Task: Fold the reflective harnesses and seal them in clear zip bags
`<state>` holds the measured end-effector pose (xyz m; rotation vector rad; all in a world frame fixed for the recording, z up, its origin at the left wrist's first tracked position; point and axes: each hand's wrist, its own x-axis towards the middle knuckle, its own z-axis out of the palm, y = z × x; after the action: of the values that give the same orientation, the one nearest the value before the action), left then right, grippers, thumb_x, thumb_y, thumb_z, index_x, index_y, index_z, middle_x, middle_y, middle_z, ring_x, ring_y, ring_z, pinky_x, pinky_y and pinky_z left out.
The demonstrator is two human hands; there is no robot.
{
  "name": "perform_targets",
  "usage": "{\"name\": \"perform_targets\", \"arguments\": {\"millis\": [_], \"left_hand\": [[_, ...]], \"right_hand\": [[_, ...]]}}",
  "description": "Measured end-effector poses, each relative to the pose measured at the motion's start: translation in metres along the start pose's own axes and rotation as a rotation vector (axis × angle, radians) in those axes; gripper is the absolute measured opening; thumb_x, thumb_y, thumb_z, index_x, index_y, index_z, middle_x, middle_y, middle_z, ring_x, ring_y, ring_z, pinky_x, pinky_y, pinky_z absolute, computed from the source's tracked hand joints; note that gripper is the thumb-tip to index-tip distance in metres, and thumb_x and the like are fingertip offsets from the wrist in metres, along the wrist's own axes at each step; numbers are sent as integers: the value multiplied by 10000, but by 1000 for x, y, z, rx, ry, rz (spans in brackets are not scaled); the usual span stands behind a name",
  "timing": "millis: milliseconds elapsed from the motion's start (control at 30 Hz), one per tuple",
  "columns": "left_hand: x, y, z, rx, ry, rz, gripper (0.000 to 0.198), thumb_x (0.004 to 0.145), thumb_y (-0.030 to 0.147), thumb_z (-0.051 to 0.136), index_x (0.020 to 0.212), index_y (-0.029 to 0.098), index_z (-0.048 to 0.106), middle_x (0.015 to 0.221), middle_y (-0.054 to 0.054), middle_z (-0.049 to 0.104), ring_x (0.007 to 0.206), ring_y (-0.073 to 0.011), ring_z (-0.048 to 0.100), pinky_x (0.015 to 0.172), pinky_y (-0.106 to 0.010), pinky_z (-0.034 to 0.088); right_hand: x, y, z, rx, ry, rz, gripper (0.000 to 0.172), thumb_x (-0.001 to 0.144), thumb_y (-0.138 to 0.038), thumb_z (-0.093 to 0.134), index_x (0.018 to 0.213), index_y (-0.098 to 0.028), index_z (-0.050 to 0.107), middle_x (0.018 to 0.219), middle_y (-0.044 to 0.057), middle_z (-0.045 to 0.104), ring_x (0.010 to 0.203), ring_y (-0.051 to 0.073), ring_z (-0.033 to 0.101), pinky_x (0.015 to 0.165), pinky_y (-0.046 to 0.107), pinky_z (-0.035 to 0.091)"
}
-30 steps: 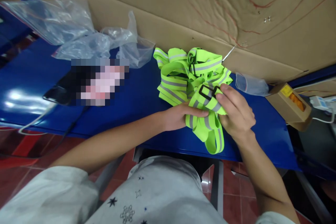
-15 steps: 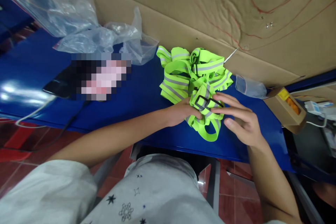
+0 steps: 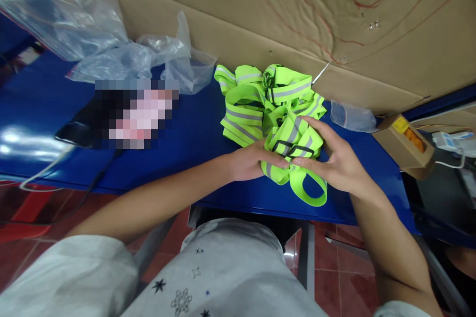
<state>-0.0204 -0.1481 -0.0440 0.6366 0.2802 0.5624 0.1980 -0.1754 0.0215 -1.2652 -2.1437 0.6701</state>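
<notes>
A bundle of neon yellow-green reflective strap [image 3: 293,131] with a grey stripe and black buckles is gripped between my two hands over the near part of the table. My left hand [image 3: 253,160] holds its left side, thumb across the front and the other fingers hidden behind. My right hand [image 3: 336,161] wraps its right side, thumb below the buckles and index finger along the top. A loop of strap hangs below the right thumb. Just behind lies a pile of the same reflective straps [image 3: 243,114], folded and looped.
Clear plastic bags [image 3: 111,57] lie at the back left of the blue table [image 3: 193,129]. A phone-like device [image 3: 74,126], partly blurred out, has a cable. To the right are a small plastic bag [image 3: 352,116] and a cardboard box [image 3: 403,146]. A cardboard panel [image 3: 223,20] stands behind.
My right hand has moved in from the right, its spread fingers now closed around the bundle. The strap loop below has swung to the right. My left hand keeps its hold.
</notes>
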Motion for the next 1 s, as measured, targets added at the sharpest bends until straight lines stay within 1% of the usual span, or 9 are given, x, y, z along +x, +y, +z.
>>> {"name": "perform_targets", "arguments": {"millis": [200,333,433,533,633,733,833,900,1000], "left_hand": [[2,-1,1,-111,5,67,629,769,627,910,1240,235,771,1309,-122,760,1293,-338,683,1063,-465,582],[0,5,5,-204,3,45,599,811,615,884,1293,288,746,1468,-100,683,1453,-403,561,1082,-601,576],[-2,11,8,-234,50,136,612,758,558,947,1254,256,754,1469,-75,679,1529,-382,481,1167,-545,539],[-3,13,10,-234,119,193,587,734,508,974,1208,240,754,1396,-62,704,1508,-348,495,1164,-519,548],[-2,12,10,-220,170,156,480,729,367,975,1130,228,750,1241,-42,730,1314,-302,627,1068,-514,601],[0,11,10,-175,206,144,566,649,205,960,1159,239,716,1111,-16,722,1119,-259,689,992,-478,614],[0,8,11,-84,240,177,764,568,113,938,1249,288,640,1081,5,715,1049,-238,703,909,-381,593],[-2,7,12,17,212,194,860,554,99,944,1298,324,577,1130,10,707,1009,-211,701,849,-329,578],[-6,6,13,210,123,246,912,591,138,962,1339,352,487,1299,-11,660,938,-168,688,768,-278,561]], "right_hand": [[2,-9,4,-221,106,-136,793,907,-424,827,1611,-301,482,1561,84,613,1423,319,618,1174,455,556],[3,-8,5,-356,144,-245,712,979,-349,733,1629,-298,446,1539,99,614,1407,325,613,1172,479,552],[3,-4,14,-471,176,-401,680,1014,-169,623,1639,-349,427,1532,81,620,1428,298,592,1191,492,534],[3,-2,22,-531,218,-467,752,1002,-63,562,1656,-393,390,1555,55,610,1505,291,525,1239,535,492],[0,-6,20,-411,102,-423,733,1012,-105,555,1655,-407,377,1647,36,519,1614,312,384,1306,628,394],[-10,-6,13,-121,-24,-325,720,1014,-270,642,1667,-371,356,1713,55,428,1642,327,330,1343,657,306],[-20,4,15,147,172,-194,716,1022,-452,654,1666,-351,358,1748,76,363,1635,318,347,1348,607,306],[-23,14,21,223,296,-67,611,1055,-509,590,1624,-352,433,1714,80,424,1595,294,426,1312,551,386],[-23,23,34,356,233,130,594,1056,-547,580,1593,-315,473,1589,109,575,1446,263,602,1186,459,533]]}}
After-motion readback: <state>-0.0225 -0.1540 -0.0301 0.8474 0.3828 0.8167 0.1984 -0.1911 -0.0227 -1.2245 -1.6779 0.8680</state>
